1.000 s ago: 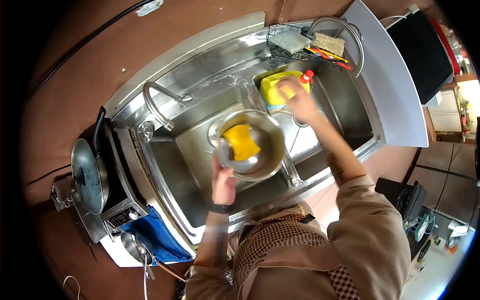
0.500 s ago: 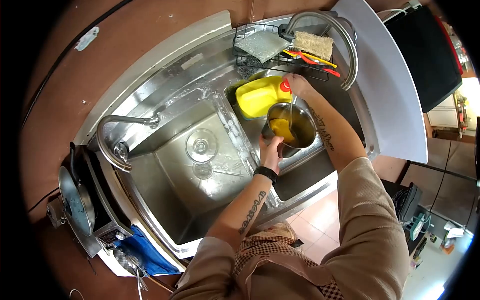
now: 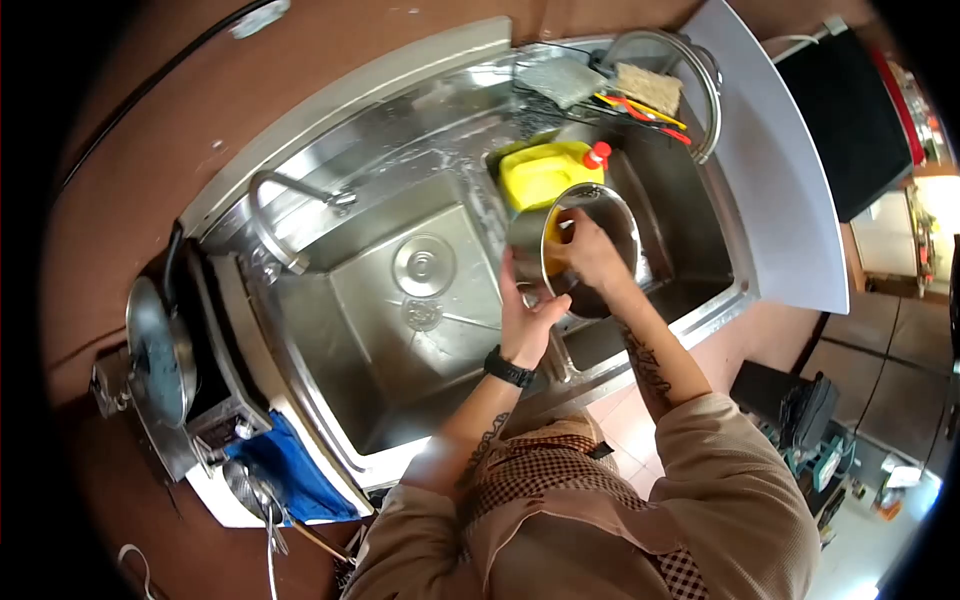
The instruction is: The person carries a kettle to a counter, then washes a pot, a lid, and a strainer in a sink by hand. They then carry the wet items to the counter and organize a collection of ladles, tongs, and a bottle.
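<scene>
A steel pot [image 3: 625, 225], tilted on its side, is held over the sink divider by my left hand [image 3: 530, 320], its fingers wrapped round the pot's outside. Inside the pot, my right hand [image 3: 588, 250] closes on a yellow sponge [image 3: 553, 240], only part of which shows. Just behind the pot stands a yellow bottle [image 3: 545, 175] with a red cap [image 3: 597, 155], touched by neither hand.
Two steel basins [image 3: 400, 350] lie side by side, with a curved faucet [image 3: 265, 215] at the left and another [image 3: 715, 110] at the back right. A wire rack holds a scouring pad [image 3: 648, 90] and coloured utensils. A pan [image 3: 155, 350] is far left.
My right hand has left the bottle's red cap and moved down into the pot, onto the sponge. The pot has turned onto its side. The whole view has shifted somewhat.
</scene>
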A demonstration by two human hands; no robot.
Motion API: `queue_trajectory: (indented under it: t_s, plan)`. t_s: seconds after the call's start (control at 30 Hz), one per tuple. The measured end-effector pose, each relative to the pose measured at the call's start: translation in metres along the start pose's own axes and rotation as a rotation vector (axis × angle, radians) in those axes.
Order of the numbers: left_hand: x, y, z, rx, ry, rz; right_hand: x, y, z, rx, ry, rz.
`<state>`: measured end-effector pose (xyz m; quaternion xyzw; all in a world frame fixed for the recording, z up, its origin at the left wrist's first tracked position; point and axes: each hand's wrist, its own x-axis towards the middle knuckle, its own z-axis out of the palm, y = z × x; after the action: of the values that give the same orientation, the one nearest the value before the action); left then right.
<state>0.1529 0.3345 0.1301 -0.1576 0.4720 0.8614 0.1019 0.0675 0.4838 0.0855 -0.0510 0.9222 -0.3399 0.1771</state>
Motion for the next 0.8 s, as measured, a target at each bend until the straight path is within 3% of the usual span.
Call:
queue_trajectory:
  t_s: [0.03,0.1,0.13,0.17,0.23,0.3,0.37,0.4,0.47,0.57,0.6,0.63,0.7,0.8]
  plan:
    - [-0.001,0.002,-0.019,0.147,0.009,0.127,-0.008,-0.058,-0.01,0.403,-0.052,0.129]
    - [-0.016,0.047,-0.041,0.143,0.031,0.134,-0.021,-0.101,0.005,0.148,0.142,-0.397]
    - [-0.015,0.045,-0.065,0.205,0.064,0.268,-0.019,-0.118,0.007,-0.275,0.279,-0.63]
    - [-0.023,0.058,-0.078,0.236,0.102,0.308,-0.017,-0.132,0.012,-0.397,0.28,-0.685]
    - [-0.045,0.084,-0.107,0.257,0.13,0.29,-0.018,-0.148,0.031,-0.439,0.123,-0.721]
    - [-0.06,0.088,-0.141,0.315,0.141,0.409,-0.02,-0.165,0.064,-0.22,-0.222,-0.716]
    - [-0.083,0.094,-0.162,0.157,0.232,0.283,-0.03,-0.195,0.092,0.017,-0.451,-0.596]
    - [-0.082,0.086,-0.174,0.153,0.285,0.407,-0.042,-0.211,0.107,0.019,-0.524,-0.586]
    - [-0.094,0.077,-0.197,0.033,0.338,0.372,-0.055,-0.232,0.13,-0.024,-0.563,-0.54]
    - [-0.112,0.063,-0.231,0.187,0.381,0.331,-0.045,-0.225,0.145,-1.011,-0.705,-0.981]
    - [-0.118,0.057,-0.24,0.277,0.38,0.311,-0.033,-0.208,0.153,-1.108,-0.468,-1.079]
    - [-0.13,0.074,-0.235,0.089,0.35,0.105,-0.019,-0.202,0.151,-1.139,-0.158,-1.313]
    - [-0.128,0.073,-0.233,0.025,0.357,0.328,-0.009,-0.218,0.159,-1.116,0.045,-1.265]
    - [-0.111,0.068,-0.244,0.027,0.574,0.459,-0.034,-0.246,0.18,-0.547,-0.194,-0.487]
